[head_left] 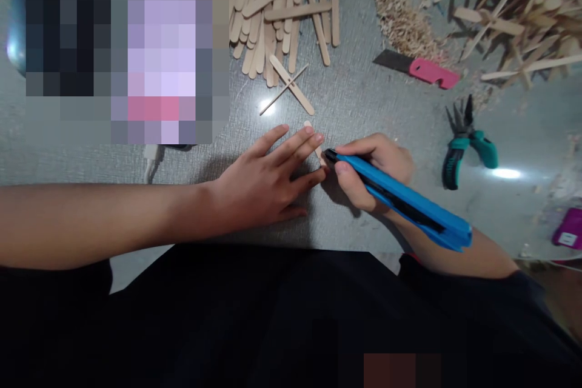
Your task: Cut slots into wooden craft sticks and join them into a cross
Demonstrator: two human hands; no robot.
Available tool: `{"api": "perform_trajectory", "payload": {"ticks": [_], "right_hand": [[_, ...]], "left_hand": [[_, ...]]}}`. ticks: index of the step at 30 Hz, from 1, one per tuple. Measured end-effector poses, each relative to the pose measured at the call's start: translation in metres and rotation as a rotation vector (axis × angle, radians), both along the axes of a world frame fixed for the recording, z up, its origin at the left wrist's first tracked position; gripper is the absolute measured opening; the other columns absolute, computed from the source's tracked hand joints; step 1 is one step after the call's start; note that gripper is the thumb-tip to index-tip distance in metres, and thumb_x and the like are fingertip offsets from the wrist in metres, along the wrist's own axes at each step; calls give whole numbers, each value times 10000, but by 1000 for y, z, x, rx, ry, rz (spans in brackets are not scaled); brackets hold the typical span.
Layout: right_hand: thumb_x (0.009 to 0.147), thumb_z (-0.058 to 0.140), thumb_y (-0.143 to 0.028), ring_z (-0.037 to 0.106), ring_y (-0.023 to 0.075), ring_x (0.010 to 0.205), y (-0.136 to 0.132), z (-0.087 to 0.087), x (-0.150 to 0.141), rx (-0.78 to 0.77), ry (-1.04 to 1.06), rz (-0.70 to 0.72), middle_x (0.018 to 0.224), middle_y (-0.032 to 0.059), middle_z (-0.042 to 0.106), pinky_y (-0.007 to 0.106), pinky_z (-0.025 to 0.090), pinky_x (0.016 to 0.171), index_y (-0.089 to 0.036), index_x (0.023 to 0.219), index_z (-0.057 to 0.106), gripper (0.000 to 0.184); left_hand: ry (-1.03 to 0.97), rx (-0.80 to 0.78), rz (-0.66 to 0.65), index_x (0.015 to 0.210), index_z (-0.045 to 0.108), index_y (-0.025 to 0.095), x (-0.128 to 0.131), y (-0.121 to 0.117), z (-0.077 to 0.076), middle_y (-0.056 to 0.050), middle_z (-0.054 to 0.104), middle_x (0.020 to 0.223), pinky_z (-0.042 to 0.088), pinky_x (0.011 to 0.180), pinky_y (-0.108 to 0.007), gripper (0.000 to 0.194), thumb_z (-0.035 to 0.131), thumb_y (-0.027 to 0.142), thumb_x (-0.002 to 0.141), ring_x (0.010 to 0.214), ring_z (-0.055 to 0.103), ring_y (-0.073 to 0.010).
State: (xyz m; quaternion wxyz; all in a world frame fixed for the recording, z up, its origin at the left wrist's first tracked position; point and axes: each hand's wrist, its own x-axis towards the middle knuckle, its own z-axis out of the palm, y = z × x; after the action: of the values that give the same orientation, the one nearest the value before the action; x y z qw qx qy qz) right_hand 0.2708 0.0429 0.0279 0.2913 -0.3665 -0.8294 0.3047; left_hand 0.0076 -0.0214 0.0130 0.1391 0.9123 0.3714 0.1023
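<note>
- Grey, finely textured tabletop (350, 97) fills most of the view, with bright glints of light on it; the person's dark clothing (254, 315) runs along the near edge.
- Left hand (273, 179): palm down, fingers spread, its fingertips laid on a small wooden stick (321, 156) that lies flat on the table; it pins rather than grips.
- Right hand (388, 154): closed around a blue cutter (404, 188), the thumb along one side, the dark tip at the stick, just beside the left fingertips. Whether the edge has bitten into the wood cannot be told.
- Just beyond the fingers, a flat stick (300, 99) with a thin sliver (273, 102) lying crosswise at its middle, the two forming an X.
- Farther out, a loose pile of flat sticks (259, 12), many overlapping, two lying across the others.
- To the right of that pile, a mound of wood shavings (400, 18), with a pink-handled blade (434, 73) lying just below it.
- Beyond the right hand, pliers (459, 142) with teal and black handles.
- At the upper right, a tangled heap of crossed sticks (522, 24).
- By the right edge, a purple object (568, 229), partly cut off.
- Left of the left hand, a white cable (150, 160) near a blurred area.
</note>
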Motion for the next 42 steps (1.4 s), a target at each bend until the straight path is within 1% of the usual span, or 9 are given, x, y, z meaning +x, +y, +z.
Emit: {"api": "perform_trajectory", "payload": {"ticks": [8,15,18,22,25,31,35,38,42], "right_hand": [[1023,783,-283,685,198,532,-2,-1,2,-53,3,3,703,-45,740,377,565,532,-333,1166,745,157],[1047,755,-270,698,201,527,1,0,3,-68,3,42,681,-55,728,384,570,540,-345,1192,711,169],[1048,741,-256,736,213,561,0,-1,1,3,-27,60,743,-40,775,390,601,567,-345,1220,694,199],[1037,724,-192,829,259,703,-1,-1,-3,190,-113,117,915,28,868,406,654,625,-326,1249,666,258],[1039,709,-172,820,262,686,0,2,-7,259,-158,148,886,37,866,406,658,633,-313,1225,676,235],[1089,609,-228,810,235,669,2,5,-14,185,-196,112,867,8,866,390,636,657,-318,1125,686,124],[1089,557,-268,779,229,655,-1,-3,-16,97,-261,98,825,14,838,380,578,623,-290,1053,690,140],[1067,569,-309,771,250,649,-3,-11,-14,47,-299,63,773,24,814,397,563,638,-269,1077,716,153],[1087,587,-331,801,254,702,-1,-14,-7,-1,-198,74,833,29,844,401,583,698,-251,1179,754,207]], "left_hand": [[-64,1,0,1720,529,162,-1,-2,-7,-286,383,1900,313,1473,-657,933,867,636,991,1800,374,-459],[-72,-66,21,1759,502,206,-2,-2,-6,-217,365,1930,274,1499,-638,924,856,601,1003,1824,334,-423],[-77,-72,19,1769,488,217,-2,-2,-5,-208,356,1936,269,1502,-637,926,849,602,1009,1825,332,-422],[-79,-68,22,1733,526,211,-2,-2,-4,-211,390,1920,290,1494,-640,867,832,601,1021,1816,353,-426],[-75,-48,24,1704,552,187,-1,-2,-3,-232,427,1896,328,1478,-647,853,840,599,1014,1802,380,-437],[-37,53,5,1687,561,131,-1,-2,-2,-292,505,1828,426,1410,-657,887,840,627,1006,1739,481,-476],[5,88,-5,1649,608,143,-1,0,1,-296,540,1801,469,1366,-657,822,801,645,1027,1701,534,-484],[46,108,-9,1622,634,157,-2,3,4,-291,570,1779,500,1339,-651,785,765,670,1043,1674,571,-482],[92,115,-20,1676,603,196,-4,5,8,-278,567,1786,520,1326,-644,800,761,669,1050,1671,579,-472]]}}
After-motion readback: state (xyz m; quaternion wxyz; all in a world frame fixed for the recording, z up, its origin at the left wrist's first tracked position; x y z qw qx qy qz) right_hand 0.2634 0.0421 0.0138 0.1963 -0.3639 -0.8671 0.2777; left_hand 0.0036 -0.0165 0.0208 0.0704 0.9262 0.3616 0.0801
